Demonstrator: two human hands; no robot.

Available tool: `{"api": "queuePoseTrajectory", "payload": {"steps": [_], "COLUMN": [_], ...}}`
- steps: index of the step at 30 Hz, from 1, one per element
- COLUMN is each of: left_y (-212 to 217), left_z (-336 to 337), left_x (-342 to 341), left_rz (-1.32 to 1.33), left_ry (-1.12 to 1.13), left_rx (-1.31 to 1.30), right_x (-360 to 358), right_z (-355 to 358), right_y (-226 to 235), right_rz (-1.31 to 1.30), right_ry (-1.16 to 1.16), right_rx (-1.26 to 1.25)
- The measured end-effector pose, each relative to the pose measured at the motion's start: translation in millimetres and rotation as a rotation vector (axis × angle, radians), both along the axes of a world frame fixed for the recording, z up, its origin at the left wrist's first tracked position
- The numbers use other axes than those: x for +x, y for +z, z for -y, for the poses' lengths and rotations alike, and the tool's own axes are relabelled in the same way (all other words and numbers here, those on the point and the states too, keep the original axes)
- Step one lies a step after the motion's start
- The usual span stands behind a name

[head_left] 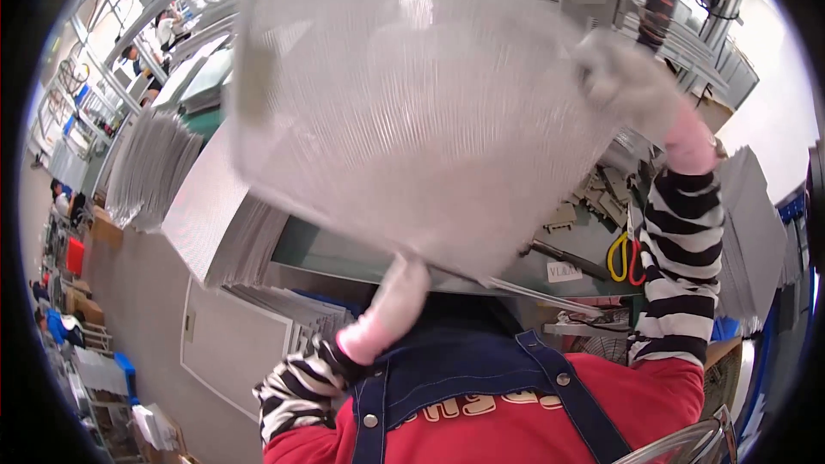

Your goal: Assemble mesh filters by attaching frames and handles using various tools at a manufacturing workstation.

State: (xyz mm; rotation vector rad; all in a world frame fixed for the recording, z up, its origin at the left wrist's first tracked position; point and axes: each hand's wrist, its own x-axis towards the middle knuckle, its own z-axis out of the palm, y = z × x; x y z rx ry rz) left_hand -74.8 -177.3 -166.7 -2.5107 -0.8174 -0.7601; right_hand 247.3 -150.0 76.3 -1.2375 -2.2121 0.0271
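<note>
A large pale, see-through panel (412,112) with fine ribbing is lifted at a tilt over the bench, blurred by motion. My left hand (397,299), in a white and pink glove, grips its near edge from below, and the panel hides the fingertips. At the panel's right edge my right hand (632,82), gloved the same way, is closed around it with the fingers bent. Beneath the panel shows the green bench top (335,251). Thin pale strips (537,296) stick out over the bench's front edge by the panel's near corner.
Scissors (620,256) with yellow and red handles and a dark-handled tool (567,258) lie right of centre. Small beige metal parts (601,198) are heaped behind them. Stacks of panels stand left (249,241) and right (746,232). A corrugated hose (662,0) hangs at upper right.
</note>
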Motion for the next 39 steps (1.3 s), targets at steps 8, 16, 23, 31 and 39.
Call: {"api": "queuePoseTrajectory", "payload": {"steps": [8, 16, 23, 31, 39], "left_y": [92, 105, 121, 126, 105], "left_z": [-7, -115, -111, -126, -92], "left_x": [-56, -29, 45, 31, 34], "left_rz": [-0.458, -0.152, -0.129, -0.185, -0.18], "left_ry": [-0.25, -0.185, -0.338, -0.24, -0.133], "left_rx": [-1.417, -0.763, -1.099, -1.708, -0.772], "right_x": [28, -14, -44, -30, -15], "right_z": [6, -14, 3, -30, -17], "right_y": [-154, -113, -104, -111, -120], "right_rz": [-0.125, -0.212, -0.04, -0.121, 0.42], "right_ry": [0.013, 0.303, 0.043, 0.359, 0.11], "right_rx": [-1.023, -1.111, -0.959, -1.187, -0.566]}}
